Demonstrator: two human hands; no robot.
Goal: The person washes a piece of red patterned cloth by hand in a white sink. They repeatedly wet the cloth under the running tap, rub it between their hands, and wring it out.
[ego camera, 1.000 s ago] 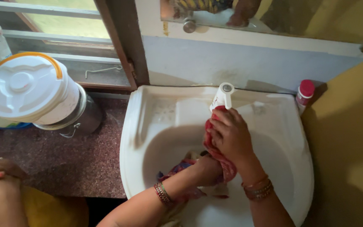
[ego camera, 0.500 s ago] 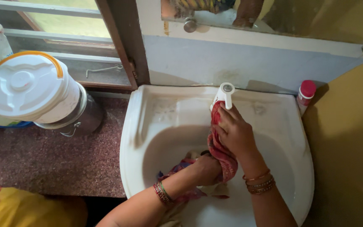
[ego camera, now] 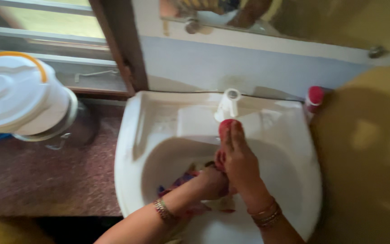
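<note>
Both hands work inside the white sink (ego camera: 132, 135); the right hand (ego camera: 240, 162) is closed around the upper part of a red cloth (ego camera: 224, 129), its fingers wrapped over the fabric just below the white tap (ego camera: 229, 103); the left hand (ego camera: 211, 183) grips the lower part of the same cloth down in the bowl, touching the right hand. The rest of the cloth lies bunched in the bowl under the wrists, though blur hides its detail; a white lidded bucket (ego camera: 14, 95) stands on the speckled counter (ego camera: 41, 180) to the left, and a red-capped bottle (ego camera: 313, 101) stands at the sink's back right corner.
</note>
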